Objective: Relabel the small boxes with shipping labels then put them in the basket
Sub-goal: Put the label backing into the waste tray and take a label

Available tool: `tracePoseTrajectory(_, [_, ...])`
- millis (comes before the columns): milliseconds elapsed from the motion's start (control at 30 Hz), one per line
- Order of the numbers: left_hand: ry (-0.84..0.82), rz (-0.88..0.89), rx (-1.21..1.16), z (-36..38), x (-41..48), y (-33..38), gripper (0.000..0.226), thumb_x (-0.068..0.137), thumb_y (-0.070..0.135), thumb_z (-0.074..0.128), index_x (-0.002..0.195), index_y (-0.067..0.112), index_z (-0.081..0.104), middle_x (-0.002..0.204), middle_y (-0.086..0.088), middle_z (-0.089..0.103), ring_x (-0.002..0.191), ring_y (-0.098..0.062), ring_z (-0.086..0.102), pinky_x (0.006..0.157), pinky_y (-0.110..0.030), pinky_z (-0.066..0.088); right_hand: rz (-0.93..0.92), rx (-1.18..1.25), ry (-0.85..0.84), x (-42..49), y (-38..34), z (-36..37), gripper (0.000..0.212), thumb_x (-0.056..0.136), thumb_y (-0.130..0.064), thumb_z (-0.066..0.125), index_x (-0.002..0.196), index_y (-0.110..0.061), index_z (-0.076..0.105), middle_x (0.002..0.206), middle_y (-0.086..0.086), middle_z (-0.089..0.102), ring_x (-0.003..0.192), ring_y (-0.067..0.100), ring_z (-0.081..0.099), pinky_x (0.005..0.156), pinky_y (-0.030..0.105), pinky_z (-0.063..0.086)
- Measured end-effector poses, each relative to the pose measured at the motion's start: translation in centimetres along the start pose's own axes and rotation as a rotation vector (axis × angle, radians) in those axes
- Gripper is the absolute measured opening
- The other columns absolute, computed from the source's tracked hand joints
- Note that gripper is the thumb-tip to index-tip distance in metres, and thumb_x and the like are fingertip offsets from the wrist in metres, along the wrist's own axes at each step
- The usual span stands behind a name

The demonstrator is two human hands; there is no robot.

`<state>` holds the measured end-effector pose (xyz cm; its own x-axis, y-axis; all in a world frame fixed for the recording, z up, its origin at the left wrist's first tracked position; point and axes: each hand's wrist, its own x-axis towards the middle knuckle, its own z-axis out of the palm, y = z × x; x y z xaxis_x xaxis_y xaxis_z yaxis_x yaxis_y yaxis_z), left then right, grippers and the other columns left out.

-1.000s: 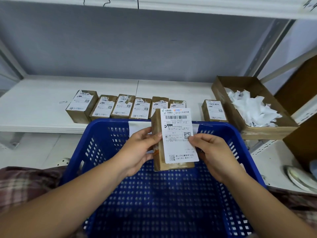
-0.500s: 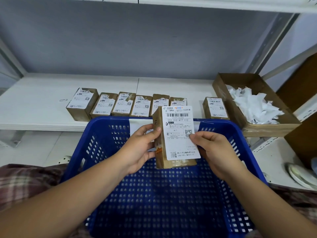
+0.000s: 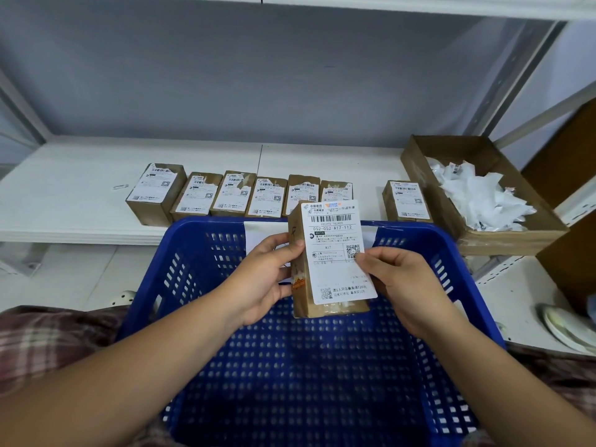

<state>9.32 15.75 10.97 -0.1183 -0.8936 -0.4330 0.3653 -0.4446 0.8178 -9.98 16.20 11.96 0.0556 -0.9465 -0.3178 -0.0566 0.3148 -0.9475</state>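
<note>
Cardboard box (image 3: pixel 301 295): upright above basket (image 3: pixel 200 227), white label (image 3: pixel 335 253) in front.
Left hand (image 3: pixel 261 282): fingers clamped on box side.
Right hand (image 3: pixel 396 285): thumb pressing label, fingers curled behind.

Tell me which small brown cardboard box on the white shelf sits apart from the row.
The rightmost brown cardboard box, beside the open tray of white paper scraps; a gap separates it from the row.

We stand in a parcel stockroom: metal shelving (image 3: pixel 80 201), labelled boxes (image 3: pixel 233 195) rowed beyond the left hand (image 3: pixel 261 282), label scraps (image 3: pixel 483 198) further right.
</note>
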Motion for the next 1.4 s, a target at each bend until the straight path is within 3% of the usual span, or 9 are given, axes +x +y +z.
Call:
tracePoseTrajectory(400, [-0.007,-0.007,-0.003,0.07,0.02,0.05,0.028,0.091,0.018,0.058,0.118,0.011,0.054,0.098,-0.009,0.069,0.086,-0.023,0.066,0.074,-0.039,0.056,0.005,0.011,0.009,0.09,-0.02,0.03,0.018,0.095,-0.011,0.059,0.085,-0.004,0.073,0.092,0.007,0.076,0.091,0.026,0.072,0.094,0.047,0.053])
tracePoseTrajectory(600, [0.005,-0.013,0.018,0.10,-0.07,0.08,0.035,0.091,0.019,0.058,0.125,0.009,0.053,0.108,-0.012,0.068,0.093,-0.026,0.065,0.078,-0.042,0.056,0.009,0.020,0.003,-0.02,0.00,-0.01,0.017,0.094,-0.010,0.059,0.089,0.000,0.072,0.094,0.010,0.076,0.096,0.030,0.071,0.097,0.049,0.051])
tracePoseTrajectory(800, [0.012,-0.017,0.029,0.11,-0.12,0.13,0.036,0.092,0.020,0.058,0.125,0.008,0.052,0.103,-0.010,0.069,0.087,-0.024,0.067,0.072,-0.040,0.056,0.007,0.011,0.007,-0.01,-0.01,0.04,0.017,0.094,-0.009,0.060,0.088,0.002,0.071,0.094,0.010,0.076,0.097,0.031,0.070,0.098,0.050,0.051])
tracePoseTrajectory(967, [0.020,-0.019,0.043,0.18,-0.23,0.23,0.034,0.092,0.020,0.058,0.124,0.008,0.052,0.101,-0.011,0.069,0.087,-0.024,0.066,0.075,-0.041,0.056,0.013,0.010,0.003,-0.03,-0.10,0.08,0.017,0.094,-0.009,0.060,0.089,0.003,0.071,0.093,0.009,0.076,0.095,0.029,0.071,0.096,0.048,0.052])
tracePoseTrajectory(1400, [0.032,-0.039,0.058,0.26,-0.25,0.30,0.037,0.093,0.022,0.057,0.127,0.008,0.051,0.119,-0.018,0.064,0.097,-0.029,0.063,0.084,-0.046,0.053,0.011,0.003,-0.015,-0.10,-0.08,0.06,0.017,0.094,-0.009,0.060,0.085,-0.001,0.072,0.092,0.008,0.076,0.092,0.026,0.072,0.091,0.041,0.055])
